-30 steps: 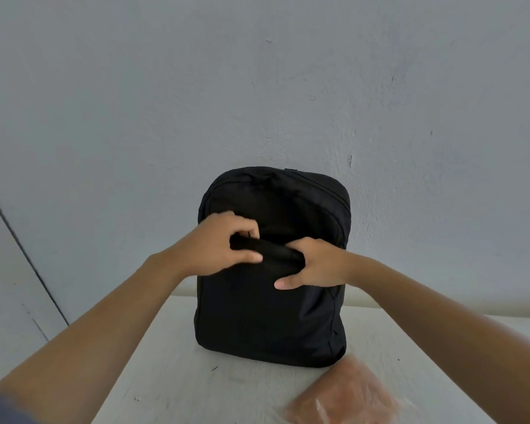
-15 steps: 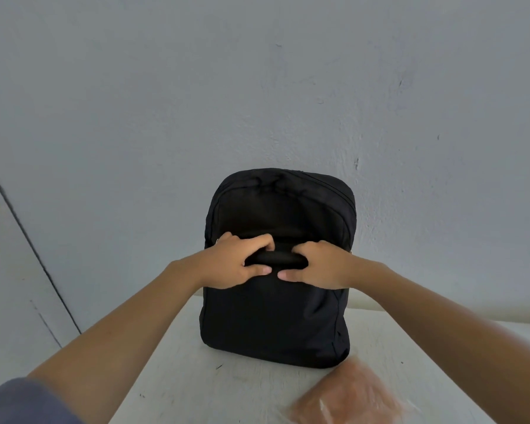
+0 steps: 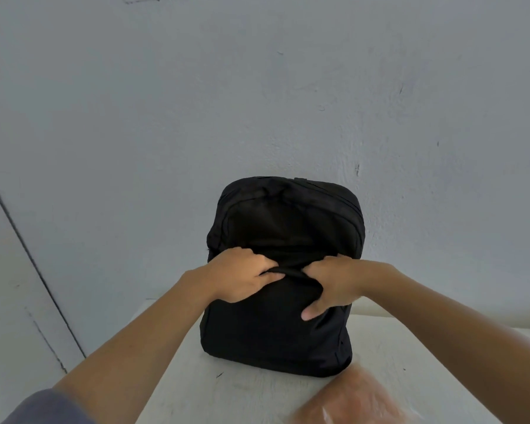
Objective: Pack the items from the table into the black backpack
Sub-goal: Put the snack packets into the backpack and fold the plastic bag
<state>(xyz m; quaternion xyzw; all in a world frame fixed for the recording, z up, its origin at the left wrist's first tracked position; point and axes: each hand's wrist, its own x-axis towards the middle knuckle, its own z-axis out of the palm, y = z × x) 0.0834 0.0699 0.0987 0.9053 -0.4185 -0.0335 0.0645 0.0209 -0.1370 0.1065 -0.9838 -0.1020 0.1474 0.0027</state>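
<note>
The black backpack (image 3: 276, 328) stands upright on the white table (image 3: 251, 396), leaning on the wall behind it. My left hand (image 3: 240, 275) grips the upper edge of its front pocket on the left, fingers curled over the fabric. My right hand (image 3: 331, 284) grips the same edge on the right, its fingers tucked into the pocket mouth and its thumb pressing on the pocket front. An orange-pink item in clear plastic wrap (image 3: 349, 399) lies on the table in front of the backpack, at the bottom right, blurred and partly cut off.
A pale grey wall (image 3: 257, 102) rises directly behind the backpack. At the left a dark vertical seam (image 3: 34, 261) runs down a wall panel beside the table. The table's left edge runs diagonally under my left forearm.
Both hands have slid down the pocket edge and apart. My right thumb has dropped lower on the pocket front, and the pocket mouth looks pulled wider.
</note>
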